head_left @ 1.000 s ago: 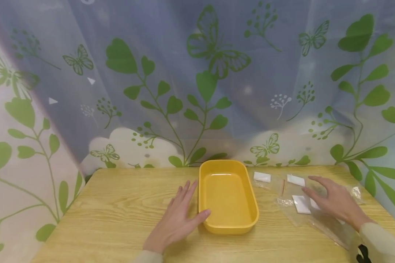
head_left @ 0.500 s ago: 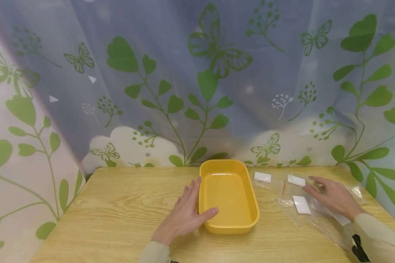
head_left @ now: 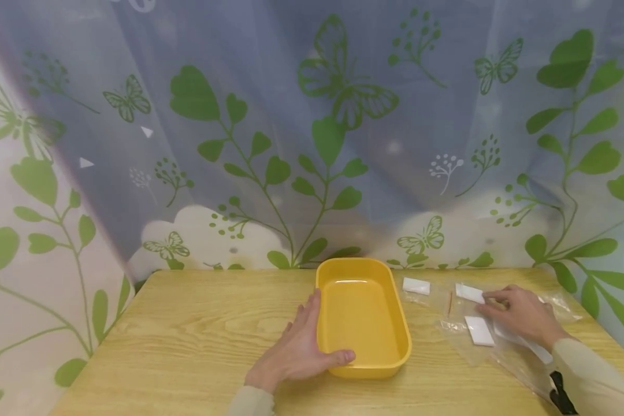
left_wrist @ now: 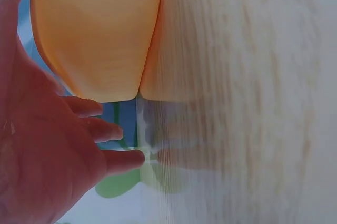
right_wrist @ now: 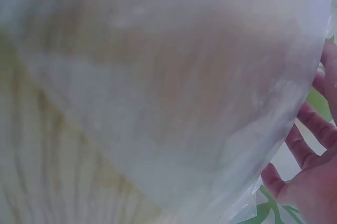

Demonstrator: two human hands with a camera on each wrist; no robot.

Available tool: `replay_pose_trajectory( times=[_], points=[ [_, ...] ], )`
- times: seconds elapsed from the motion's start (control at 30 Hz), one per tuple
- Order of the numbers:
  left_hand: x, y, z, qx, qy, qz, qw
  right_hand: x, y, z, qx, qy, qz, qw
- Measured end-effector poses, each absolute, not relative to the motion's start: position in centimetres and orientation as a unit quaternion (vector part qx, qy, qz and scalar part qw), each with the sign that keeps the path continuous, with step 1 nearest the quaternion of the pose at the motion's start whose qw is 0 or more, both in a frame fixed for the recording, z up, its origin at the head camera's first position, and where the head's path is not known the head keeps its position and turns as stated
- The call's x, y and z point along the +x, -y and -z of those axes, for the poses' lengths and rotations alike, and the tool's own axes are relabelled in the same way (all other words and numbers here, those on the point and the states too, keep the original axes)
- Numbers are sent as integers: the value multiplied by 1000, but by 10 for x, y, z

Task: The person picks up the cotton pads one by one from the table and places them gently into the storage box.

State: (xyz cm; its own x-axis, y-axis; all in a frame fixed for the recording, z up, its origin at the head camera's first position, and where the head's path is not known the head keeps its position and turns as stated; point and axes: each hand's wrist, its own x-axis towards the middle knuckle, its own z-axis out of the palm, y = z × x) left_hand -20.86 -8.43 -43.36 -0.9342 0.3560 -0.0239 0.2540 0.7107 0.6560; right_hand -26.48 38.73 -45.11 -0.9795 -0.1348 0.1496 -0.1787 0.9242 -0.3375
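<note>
A yellow plastic tray (head_left: 361,315) stands near the table's back edge; its inside is bare. My left hand (head_left: 299,346) lies at its left side, thumb over the near rim and fingers stretched along the outer wall. In the left wrist view, the fingers of this left hand (left_wrist: 68,134) are straight and apart. On the right, my right hand (head_left: 522,315) is among clear plastic bags with white labels, fingertips beside the white label (head_left: 470,293) of a rear bag. The right wrist view shows this right hand (right_wrist: 310,166) with spread fingers, beside a large clear bag (right_wrist: 174,92).
Another white label (head_left: 416,285) sits behind, right of the tray, and one more white label (head_left: 480,331) lies nearer me. The bags overlap, their edges hard to make out. Wood-grain table (head_left: 197,335) extends to the left; a butterfly-patterned curtain (head_left: 270,133) hangs behind.
My left hand has moved right, its thumb further over the tray. My right hand's fingers have bent and drawn nearer to the rear bag's label.
</note>
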Motion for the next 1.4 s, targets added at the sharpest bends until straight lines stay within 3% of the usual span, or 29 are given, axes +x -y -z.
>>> replay_pose_trajectory(
  times=[0.97,1.4],
  points=[
    [-210,82,433,166,-917,-347,104,-269,-383,451,64,975,-182,106],
    [-211,83,435,162,-916,-350,110,-265,-375,450,103,949,-223,200]
  ],
)
